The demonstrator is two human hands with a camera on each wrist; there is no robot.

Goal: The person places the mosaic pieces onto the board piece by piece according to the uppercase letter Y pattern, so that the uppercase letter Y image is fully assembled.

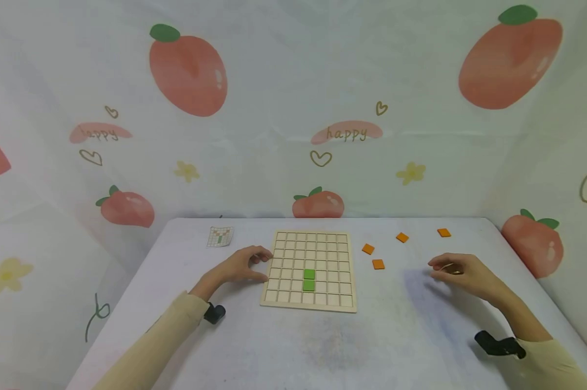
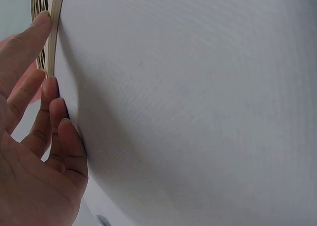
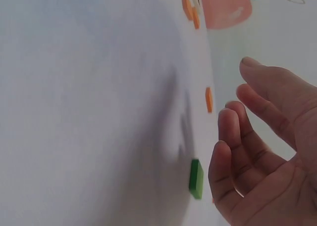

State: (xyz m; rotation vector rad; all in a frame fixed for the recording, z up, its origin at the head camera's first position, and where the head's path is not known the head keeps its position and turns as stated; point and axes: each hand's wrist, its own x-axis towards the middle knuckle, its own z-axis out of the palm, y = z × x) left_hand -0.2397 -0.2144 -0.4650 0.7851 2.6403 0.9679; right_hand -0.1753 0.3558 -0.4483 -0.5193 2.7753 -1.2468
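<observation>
A square wooden grid board (image 1: 293,309) lies on the white table, with two green tiles (image 1: 309,274) in neighbouring cells of one column. My left hand (image 1: 237,266) is at the board's left edge, thumb and fingertips spread along it; in the left wrist view the thumb tip touches the wooden rim (image 2: 55,32). Over the table to the right is my right hand (image 1: 464,275), fingers loosely bent and nothing between them. Below it a green tile (image 3: 196,179) lies on the table in the right wrist view, hidden in the head view.
Several orange tiles (image 1: 378,264) are scattered between the board and the table's back right. A small paper card (image 1: 220,236) with a coloured grid pattern lies at the back left. Behind the table (image 1: 273,352) hangs a fruit-printed cloth (image 1: 273,179).
</observation>
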